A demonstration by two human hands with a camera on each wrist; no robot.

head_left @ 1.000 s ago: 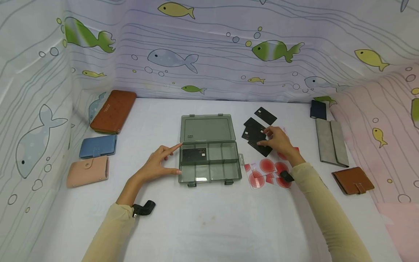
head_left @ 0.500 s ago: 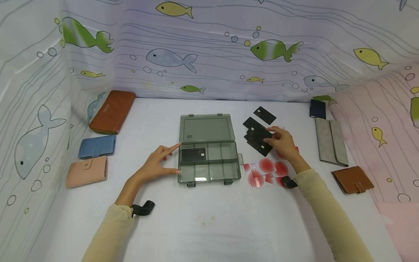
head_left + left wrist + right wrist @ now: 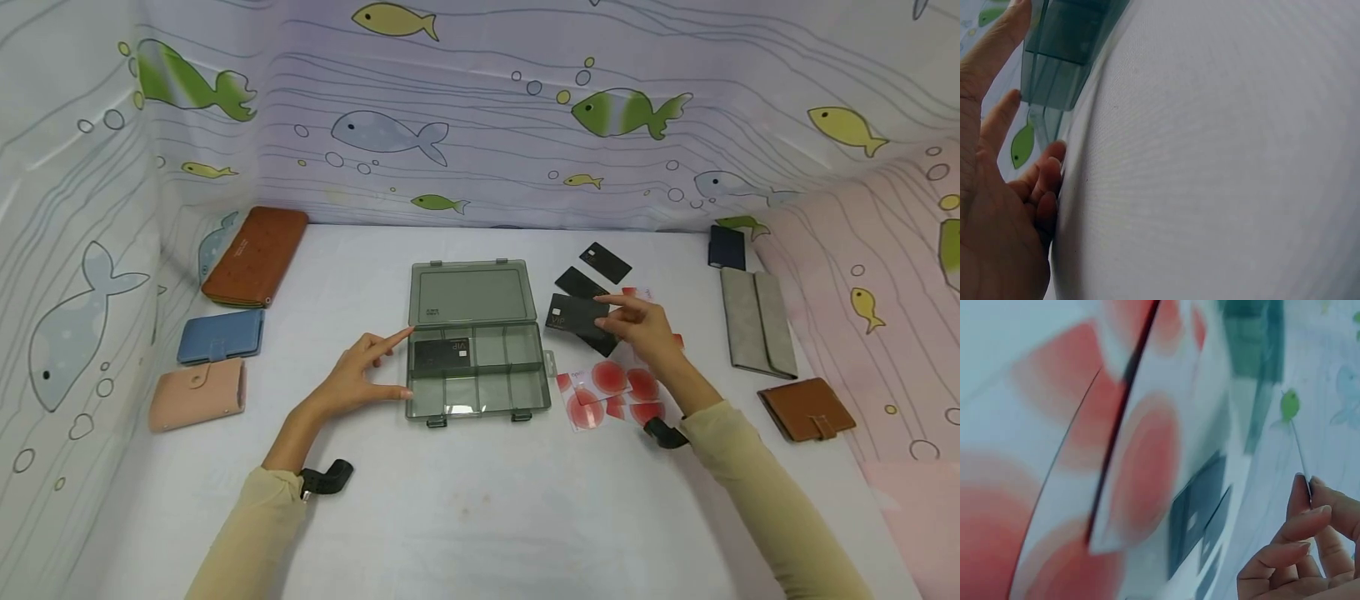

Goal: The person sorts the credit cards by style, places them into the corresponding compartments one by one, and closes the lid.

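1. Pinching a black card [image 3: 576,312] above the bench [image 3: 480,500], the right hand [image 3: 643,329] hides part of the red-dotted cards [image 3: 607,392].
2. Spread fingers of the left hand [image 3: 352,379] touch the grey box [image 3: 476,367]; its wrist view is cut off.

The organizer box [image 3: 477,367] is smoky translucent plastic with a glossy sheen, the black card [image 3: 576,313] in the right hand [image 3: 643,329] looks matt plastic, the red-dotted cards [image 3: 609,392] look glossy, and the worktop [image 3: 480,500] wears white, finely woven matt cloth.
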